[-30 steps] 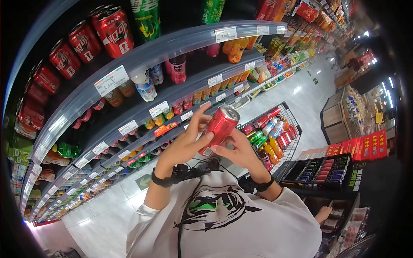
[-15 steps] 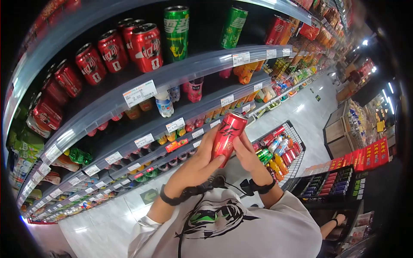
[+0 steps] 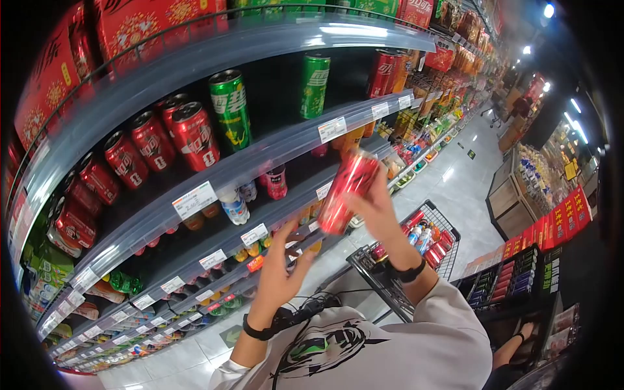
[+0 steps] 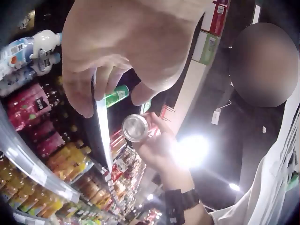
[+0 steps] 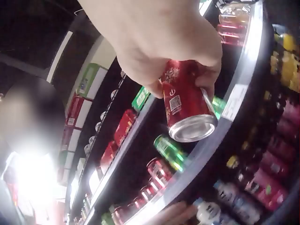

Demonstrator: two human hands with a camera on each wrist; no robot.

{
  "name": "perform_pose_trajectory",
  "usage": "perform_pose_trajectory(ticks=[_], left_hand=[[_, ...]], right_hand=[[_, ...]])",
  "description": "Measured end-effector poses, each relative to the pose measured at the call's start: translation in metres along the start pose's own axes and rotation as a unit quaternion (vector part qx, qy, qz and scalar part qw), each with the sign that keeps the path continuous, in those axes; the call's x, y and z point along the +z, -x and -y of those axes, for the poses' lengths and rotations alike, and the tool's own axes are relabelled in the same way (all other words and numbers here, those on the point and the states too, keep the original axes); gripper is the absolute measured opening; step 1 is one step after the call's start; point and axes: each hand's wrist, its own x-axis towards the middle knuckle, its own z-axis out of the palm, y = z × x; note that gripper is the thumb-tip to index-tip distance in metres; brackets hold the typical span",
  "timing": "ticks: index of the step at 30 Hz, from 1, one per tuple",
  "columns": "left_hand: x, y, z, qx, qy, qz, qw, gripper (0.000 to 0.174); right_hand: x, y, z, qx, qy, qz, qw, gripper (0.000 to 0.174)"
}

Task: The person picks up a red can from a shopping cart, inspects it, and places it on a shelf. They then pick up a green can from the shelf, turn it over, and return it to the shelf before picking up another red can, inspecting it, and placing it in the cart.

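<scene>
A red soda can [image 3: 349,188] is held by my right hand [image 3: 379,211], tilted in front of the shelf. In the right wrist view the fingers and thumb wrap round the red can [image 5: 185,93], its silver bottom facing the camera. My left hand [image 3: 281,278] is apart from it, lower and to the left, thumb and fingers spread with nothing in them. From the left wrist view, the left hand [image 4: 131,42] hangs loosely bent, and the can's round metal end [image 4: 135,128] shows beyond it.
A curved shelf edge [image 3: 273,151] carries red cola cans [image 3: 195,136] and green cans [image 3: 229,110], with bottles on lower shelves. A black shopping cart [image 3: 380,289] with drinks stands at right. Another person's hand [image 3: 525,333] is at the dark rack lower right.
Both hands were on the can; the left has let go and moved down-left, while the right keeps the can. The head view has tilted up, showing red boxes on the top shelf.
</scene>
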Motion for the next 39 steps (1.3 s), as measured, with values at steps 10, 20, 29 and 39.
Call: perform_pose_trajectory(ticks=[10,20,29,39], left_hand=[[0.008,-0.003,0.023,-0.04,-0.059,-0.042,0.997,0.045],[0.01,0.004,0.028,-0.103,-0.053,-0.081,0.99,0.032],[0.008,0.009,0.03,-0.104,-0.069,-0.115,0.985,0.028],[-0.002,0.024,0.041,-0.133,-0.08,-0.123,0.98,0.026]], right_hand=[[-0.086,-0.184,0.018,-0.214,0.06,-0.149,0.963,0.059],[-0.105,-0.261,-0.03,-0.267,0.14,-0.162,0.94,0.075],[-0.091,-0.255,-0.029,-0.277,0.424,-0.201,0.839,0.077],[-0.092,-0.241,-0.024,-0.28,0.443,-0.2,0.828,0.071]])
